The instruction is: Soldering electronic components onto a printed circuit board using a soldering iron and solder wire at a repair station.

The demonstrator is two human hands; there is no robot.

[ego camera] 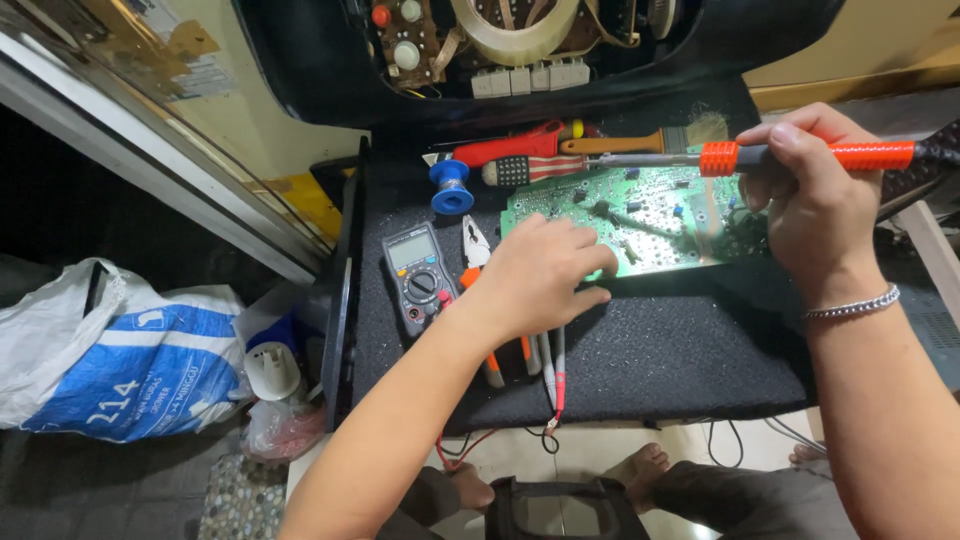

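While pinned flat mid-frame on the black padded surface by left hand, fingers spread loose, green circuit board: light, stiff, fragile; best held by edges. Right hand, fingers clenched round orange soldering iron.

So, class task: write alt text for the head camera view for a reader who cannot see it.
A right hand holds an orange-handled soldering iron over a green circuit board, which the left hand steadies on a black mat. A multimeter, pliers and screwdrivers lie beside it.
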